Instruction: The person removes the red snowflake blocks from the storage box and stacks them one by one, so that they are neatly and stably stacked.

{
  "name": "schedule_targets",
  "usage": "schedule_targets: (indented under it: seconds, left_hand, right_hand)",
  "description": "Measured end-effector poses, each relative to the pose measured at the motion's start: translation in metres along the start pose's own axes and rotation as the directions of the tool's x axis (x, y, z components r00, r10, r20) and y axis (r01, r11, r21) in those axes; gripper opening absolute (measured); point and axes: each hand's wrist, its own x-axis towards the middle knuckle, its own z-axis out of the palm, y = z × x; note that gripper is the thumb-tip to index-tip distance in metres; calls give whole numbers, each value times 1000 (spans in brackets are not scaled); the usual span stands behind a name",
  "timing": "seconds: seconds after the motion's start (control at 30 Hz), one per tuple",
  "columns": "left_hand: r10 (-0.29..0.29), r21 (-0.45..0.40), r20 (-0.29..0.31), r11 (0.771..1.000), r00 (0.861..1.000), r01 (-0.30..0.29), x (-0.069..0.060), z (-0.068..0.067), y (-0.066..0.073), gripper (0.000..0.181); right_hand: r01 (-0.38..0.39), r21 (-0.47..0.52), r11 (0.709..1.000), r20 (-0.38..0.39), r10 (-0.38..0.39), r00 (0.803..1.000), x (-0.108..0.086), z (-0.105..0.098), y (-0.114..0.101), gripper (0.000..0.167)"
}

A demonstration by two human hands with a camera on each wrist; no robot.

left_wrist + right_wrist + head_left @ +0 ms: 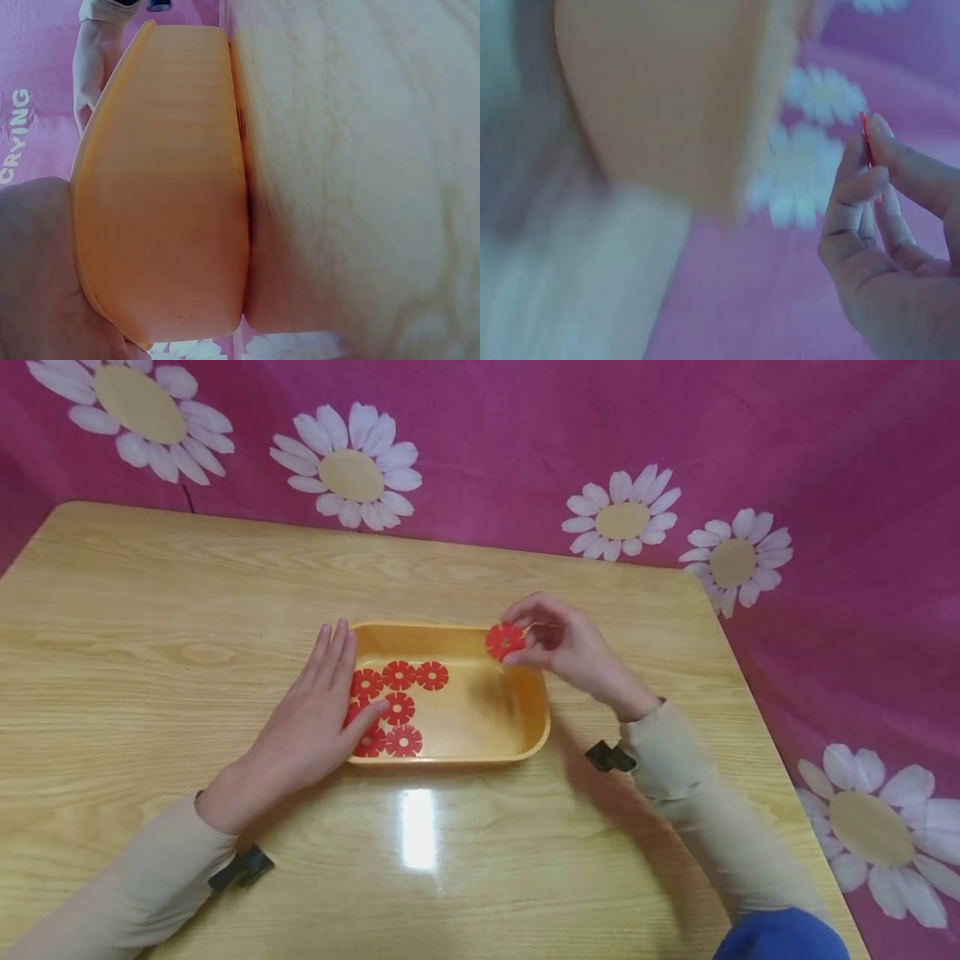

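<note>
A shallow yellow-orange plastic tray [465, 722] sits on the table; its side wall [165, 180] fills much of the left wrist view. Several red notched discs [400, 675], flower-shaped with a centre hole, lie flat in its left part. My left hand [311, 714] rests on the tray's left rim, fingers straight and thumb reaching inside over the discs, hiding some of them. Above the tray's back right corner, my right hand [566, 647] pinches one red notched disc [502, 643] between thumb and fingers. Edge-on, that disc [868, 142] appears as a thin red strip in the right wrist view.
The wood-grain table [187, 610] extends around the tray and reflects a bright light in front of it. Behind and to the right hangs a magenta cloth [495, 452] with white flowers. Dark clips [611, 757] show at both sleeves. Something blue [780, 935] is at the bottom right.
</note>
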Motion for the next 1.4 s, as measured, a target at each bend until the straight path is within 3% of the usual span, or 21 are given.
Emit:
schedule_targets:
  seconds: [0.07, 0.13, 0.23, 0.4, 0.63, 0.87, 1.03, 1.17, 1.27, 1.4]
  left_hand:
    - [-4, -4, 3, 1000, 1000, 4, 0, -1, 0, 89]
    - [-5, -5, 4, 1000, 1000, 5, -1, -1, 0, 89]
    - [-5, -5, 5, 1000, 1000, 5, -1, -2, 0, 89]
    - [1, -4, 3, 1000, 1000, -1, 0, -1, 0, 88]
    - [-2, -2, 0, 1000, 1000, 2, 0, 0, 0, 88]
    - [-6, 3, 3, 1000, 1000, 6, 0, 0, 0, 89]
    - [-5, 3, 5, 1000, 1000, 5, 1, -1, 1, 90]
    - [-3, 9, 3, 1000, 1000, 3, 1, -1, 2, 90]
    - [-7, 15, 7, 1000, 1000, 7, 0, -1, 2, 91]
    - [-10, 14, 13, 1000, 1000, 10, 0, -1, 3, 91]
  right_hand:
    - [-41, 10, 999, -117, 42, 992, -7, -25, 6, 41]
    - [-103, -20, 994, -214, 97, 972, -15, -46, 18, 41]
    - [-227, -90, 970, -282, 193, 940, -28, -68, 43, 43]
    - [-409, -156, 899, -247, 366, 897, -47, -85, 80, 46]
    - [-493, -176, 852, -197, 460, 866, -58, -92, 105, 45]
    - [-471, -229, 852, -193, 434, 880, -60, -92, 108, 44]
    - [-420, -201, 885, -200, 383, 902, -62, -94, 99, 43]
    - [-366, -183, 912, -207, 329, 922, -55, -85, 79, 40]
    - [-279, -162, 947, -186, 248, 951, -44, -70, 57, 38]
    - [-118, -33, 992, -126, 113, 986, -22, -37, 28, 36]
